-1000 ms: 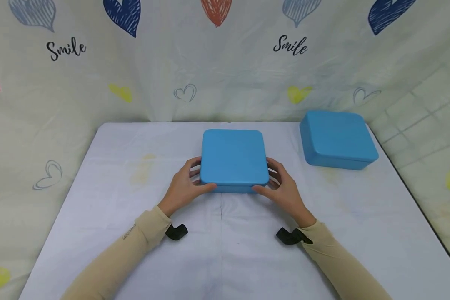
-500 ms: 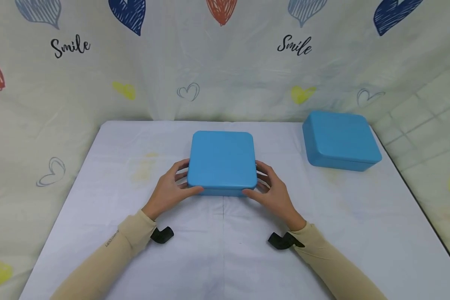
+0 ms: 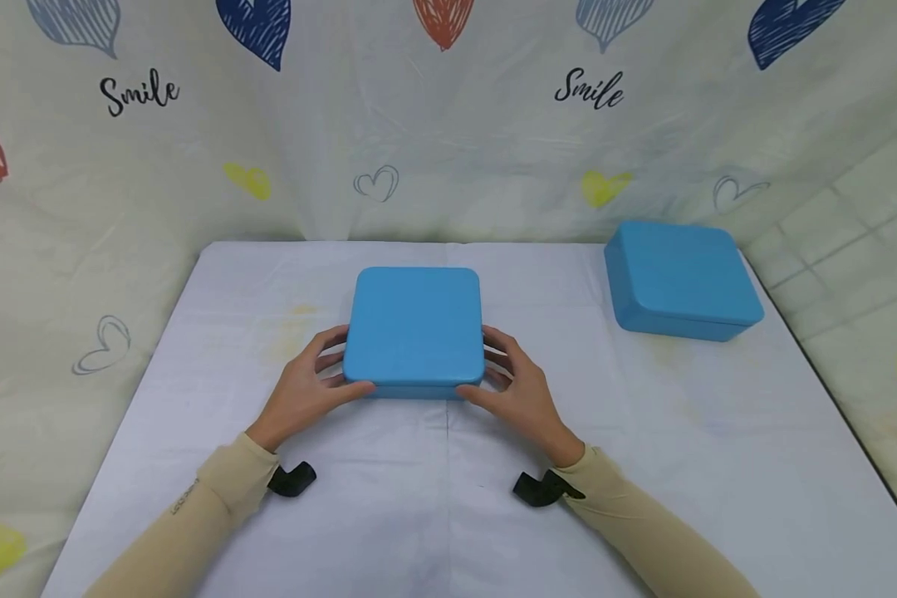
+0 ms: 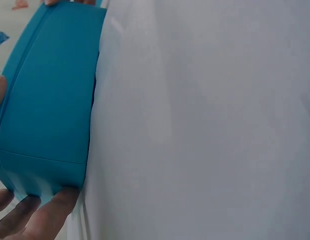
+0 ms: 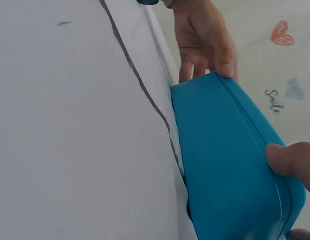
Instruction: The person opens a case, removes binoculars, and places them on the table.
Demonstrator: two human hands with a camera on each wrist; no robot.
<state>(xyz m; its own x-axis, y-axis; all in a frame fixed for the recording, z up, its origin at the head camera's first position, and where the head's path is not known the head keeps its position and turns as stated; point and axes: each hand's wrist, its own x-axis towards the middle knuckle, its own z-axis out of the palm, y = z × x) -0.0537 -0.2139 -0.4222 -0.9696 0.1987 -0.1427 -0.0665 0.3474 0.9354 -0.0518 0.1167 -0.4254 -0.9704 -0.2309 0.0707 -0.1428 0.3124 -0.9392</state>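
Note:
A blue box [image 3: 417, 328] with rounded corners and a closed lid sits on the white-covered table, left of the head view's centre. My left hand [image 3: 295, 399] grips its left side, thumb at the front corner and fingers along the side. Opposite, my right hand [image 3: 519, 399] holds the right side the same way. In the left wrist view, the front wall of the box [image 4: 50, 100] shows a lid seam, and fingers [image 4: 52, 215] press its end. From the right wrist, the right thumb [image 5: 295, 162] lies on the lid edge of the box [image 5: 225, 145]; the far fingers are mostly hidden.
A second blue box [image 3: 688, 278], similar and closed, stands at the back right near the table's edge. A white cloth [image 3: 419, 515] covers the table. Behind it hangs a pale curtain [image 3: 463, 124] printed with hearts and "Smile".
Both hands have moved the held box to the left and slightly nearer, away from the second box. The second box stays in place; the head view shifts slightly.

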